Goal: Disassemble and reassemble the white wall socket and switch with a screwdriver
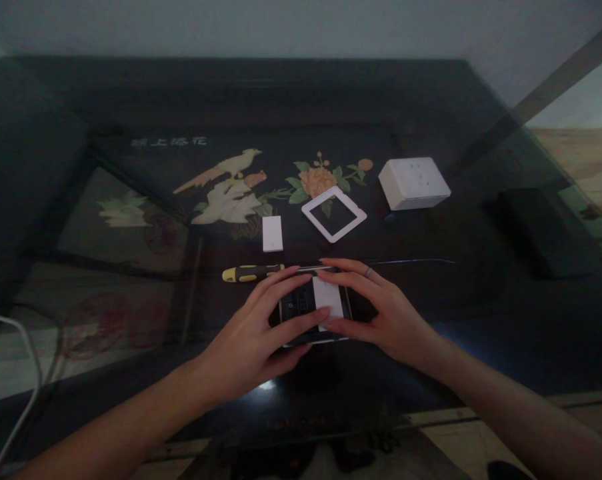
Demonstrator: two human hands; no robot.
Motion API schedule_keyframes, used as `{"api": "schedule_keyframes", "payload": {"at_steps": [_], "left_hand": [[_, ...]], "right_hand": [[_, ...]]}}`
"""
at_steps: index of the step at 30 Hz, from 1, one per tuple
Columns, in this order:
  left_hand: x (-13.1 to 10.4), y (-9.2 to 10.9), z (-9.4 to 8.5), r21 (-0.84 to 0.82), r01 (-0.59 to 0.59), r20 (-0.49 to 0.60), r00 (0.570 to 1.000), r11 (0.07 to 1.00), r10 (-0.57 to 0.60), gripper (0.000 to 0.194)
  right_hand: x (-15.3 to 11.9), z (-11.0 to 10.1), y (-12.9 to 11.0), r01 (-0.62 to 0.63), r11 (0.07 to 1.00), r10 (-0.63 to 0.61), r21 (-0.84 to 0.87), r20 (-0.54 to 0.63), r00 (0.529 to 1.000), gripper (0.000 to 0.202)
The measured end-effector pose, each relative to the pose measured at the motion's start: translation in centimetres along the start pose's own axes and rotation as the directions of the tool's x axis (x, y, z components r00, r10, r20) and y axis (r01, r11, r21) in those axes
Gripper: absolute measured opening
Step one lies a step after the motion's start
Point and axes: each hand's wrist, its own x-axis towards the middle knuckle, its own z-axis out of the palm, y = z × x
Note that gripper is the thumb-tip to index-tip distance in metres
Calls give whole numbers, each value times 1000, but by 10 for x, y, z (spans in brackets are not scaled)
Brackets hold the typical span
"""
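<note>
Between my two hands lies a wall switch with a black body (298, 301) and a white rocker plate (329, 293) on its right half. My left hand (268, 317) grips the body from the left, thumb along the near edge, with one finger resting on the rocker plate. From the right, my right hand (375, 303) closes around the other side, its fingertips touching the plate's top and bottom edges. Just beyond my left fingers is a yellow and black screwdriver (253, 273), its shaft partly hidden. A second white rocker plate (273, 233) lies farther back.
A white square frame (321, 223) lies beyond my right hand. Farther right stands a white wall socket box (415, 185) with small slots on top. The glass-topped table (191, 373) has a bird and flower picture. A white cable (28, 347) hangs at the left.
</note>
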Motion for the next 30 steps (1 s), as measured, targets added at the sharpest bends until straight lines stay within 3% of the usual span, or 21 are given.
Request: {"api": "schedule_keyframes", "payload": {"at_steps": [7,18,24,27,30], "left_hand": [[-1,0,0,-8,55,10,998,998,-55,52],[1,2,0,-43,104,-15,994,994,-104,65],[0,1,0,-39,127,12,992,991,-126,72],[2,3,-8,-68,139,37,990,988,-136,70],[8,-4,-25,-80,172,3,985,982,-173,52]], "right_hand": [[5,2,-5,-138,946,159,294,-50,986,42],[10,13,-7,-147,961,174,233,-99,980,39],[10,16,-5,-211,924,242,321,-60,968,54],[10,17,-5,-201,938,231,283,-77,970,50],[10,16,-5,-204,938,229,280,-60,972,50]]}}
